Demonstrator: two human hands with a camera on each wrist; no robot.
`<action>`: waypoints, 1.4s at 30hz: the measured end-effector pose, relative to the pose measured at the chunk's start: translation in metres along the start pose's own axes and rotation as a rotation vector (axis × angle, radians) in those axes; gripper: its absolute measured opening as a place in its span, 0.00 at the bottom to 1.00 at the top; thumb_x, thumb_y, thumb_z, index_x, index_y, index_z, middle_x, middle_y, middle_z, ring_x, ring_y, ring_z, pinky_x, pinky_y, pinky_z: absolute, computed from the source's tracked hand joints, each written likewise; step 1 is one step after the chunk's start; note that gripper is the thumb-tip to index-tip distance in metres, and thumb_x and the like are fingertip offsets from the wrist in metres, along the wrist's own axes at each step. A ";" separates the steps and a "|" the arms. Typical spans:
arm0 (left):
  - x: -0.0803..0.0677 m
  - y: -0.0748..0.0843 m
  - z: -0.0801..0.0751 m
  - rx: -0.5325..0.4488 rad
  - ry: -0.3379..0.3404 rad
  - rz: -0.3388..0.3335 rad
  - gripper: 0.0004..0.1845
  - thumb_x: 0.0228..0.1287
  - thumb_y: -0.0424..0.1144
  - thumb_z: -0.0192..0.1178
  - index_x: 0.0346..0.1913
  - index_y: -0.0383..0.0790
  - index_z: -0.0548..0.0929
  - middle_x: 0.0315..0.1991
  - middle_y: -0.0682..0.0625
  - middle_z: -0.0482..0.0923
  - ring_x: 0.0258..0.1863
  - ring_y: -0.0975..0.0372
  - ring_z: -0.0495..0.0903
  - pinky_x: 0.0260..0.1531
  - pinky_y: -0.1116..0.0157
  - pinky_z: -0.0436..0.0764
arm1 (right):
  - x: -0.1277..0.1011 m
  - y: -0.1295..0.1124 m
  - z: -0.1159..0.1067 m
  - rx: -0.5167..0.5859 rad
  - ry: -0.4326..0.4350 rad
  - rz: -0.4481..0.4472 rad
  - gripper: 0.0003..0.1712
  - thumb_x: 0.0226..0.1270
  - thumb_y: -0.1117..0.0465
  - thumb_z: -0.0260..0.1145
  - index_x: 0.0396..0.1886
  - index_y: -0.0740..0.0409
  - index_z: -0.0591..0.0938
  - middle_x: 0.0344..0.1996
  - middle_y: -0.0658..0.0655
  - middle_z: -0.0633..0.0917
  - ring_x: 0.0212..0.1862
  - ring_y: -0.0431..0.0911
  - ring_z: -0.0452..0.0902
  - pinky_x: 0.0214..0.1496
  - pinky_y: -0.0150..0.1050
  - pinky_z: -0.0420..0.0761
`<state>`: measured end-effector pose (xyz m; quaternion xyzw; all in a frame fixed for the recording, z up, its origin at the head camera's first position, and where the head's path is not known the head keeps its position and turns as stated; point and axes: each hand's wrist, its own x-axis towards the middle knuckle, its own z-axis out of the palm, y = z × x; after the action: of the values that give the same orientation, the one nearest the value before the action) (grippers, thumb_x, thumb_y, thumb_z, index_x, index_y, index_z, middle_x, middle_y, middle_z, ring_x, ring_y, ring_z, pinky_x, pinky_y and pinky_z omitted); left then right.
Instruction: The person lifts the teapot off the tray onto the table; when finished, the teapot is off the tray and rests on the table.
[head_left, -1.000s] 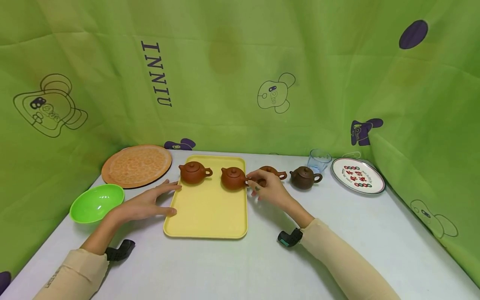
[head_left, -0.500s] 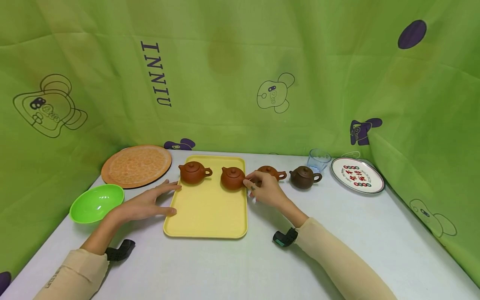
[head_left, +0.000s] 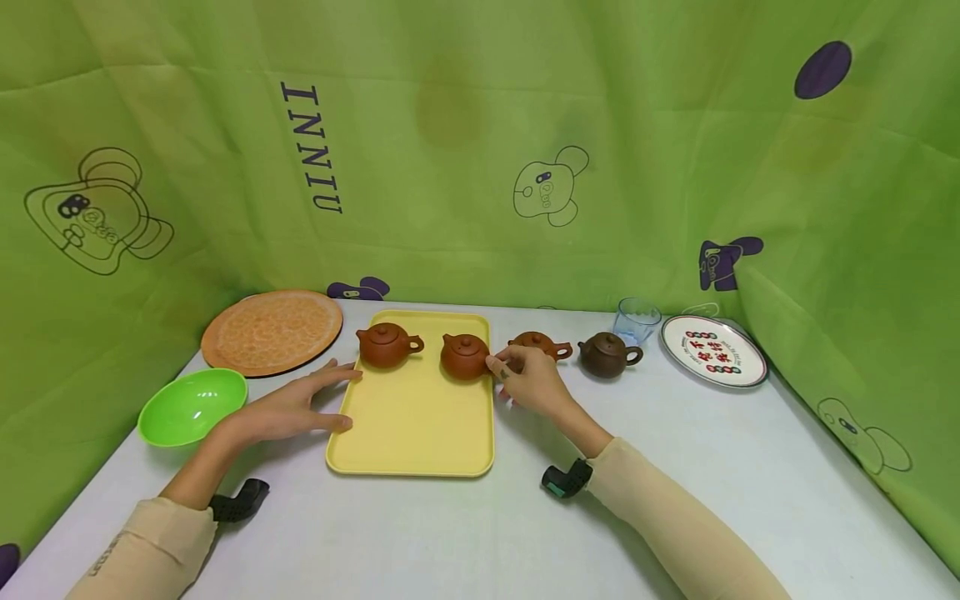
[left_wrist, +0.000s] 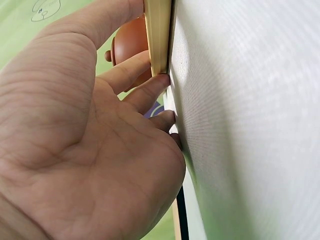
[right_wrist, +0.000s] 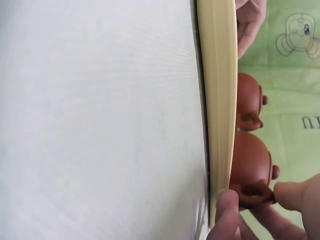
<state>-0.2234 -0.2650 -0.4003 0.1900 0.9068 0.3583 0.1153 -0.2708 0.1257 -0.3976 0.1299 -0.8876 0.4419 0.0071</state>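
Two reddish-brown clay teapots stand at the back of a yellow tray (head_left: 412, 433): the left teapot (head_left: 384, 345) and the right teapot (head_left: 463, 357). My right hand (head_left: 497, 364) pinches the right teapot's handle at the tray's right rim; the right wrist view shows my right hand (right_wrist: 260, 197) with thumb and finger around that handle beside this teapot (right_wrist: 250, 167). My left hand (head_left: 339, 400) lies flat on the table, straight fingers touching the tray's left rim (left_wrist: 157, 35). The left wrist view is mostly filled by my left hand (left_wrist: 150, 95).
A third reddish teapot (head_left: 536, 343) and a dark brown teapot (head_left: 606, 354) stand on the white table right of the tray. Behind them are a clear glass (head_left: 637, 321) and a printed plate (head_left: 712, 350). An orange round mat (head_left: 272, 331) and green bowl (head_left: 192, 406) lie left.
My right hand and forearm have slid slightly left, fingers closing in on the right teapot's handle. The left hand has stayed put.
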 end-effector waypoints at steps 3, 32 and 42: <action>0.000 -0.001 0.000 -0.002 -0.002 -0.001 0.44 0.65 0.53 0.74 0.79 0.42 0.69 0.85 0.36 0.54 0.86 0.33 0.41 0.78 0.27 0.48 | 0.000 -0.002 0.000 0.009 0.016 0.017 0.15 0.79 0.48 0.67 0.46 0.54 0.90 0.21 0.57 0.90 0.19 0.46 0.85 0.24 0.37 0.78; -0.001 0.002 0.001 -0.006 -0.005 -0.013 0.45 0.65 0.53 0.74 0.79 0.41 0.68 0.86 0.36 0.53 0.86 0.32 0.41 0.78 0.26 0.48 | -0.001 -0.009 0.003 0.219 0.080 0.212 0.15 0.78 0.57 0.68 0.52 0.63 0.89 0.40 0.64 0.92 0.22 0.37 0.80 0.28 0.33 0.83; 0.000 0.000 0.001 -0.006 -0.006 -0.009 0.44 0.65 0.53 0.74 0.79 0.42 0.69 0.86 0.37 0.53 0.86 0.33 0.40 0.78 0.27 0.48 | -0.004 -0.013 -0.001 0.249 0.070 0.196 0.14 0.79 0.59 0.66 0.53 0.64 0.88 0.42 0.67 0.92 0.23 0.38 0.80 0.29 0.30 0.80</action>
<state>-0.2229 -0.2649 -0.4007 0.1864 0.9061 0.3601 0.1203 -0.2636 0.1203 -0.3876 0.0272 -0.8335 0.5514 -0.0214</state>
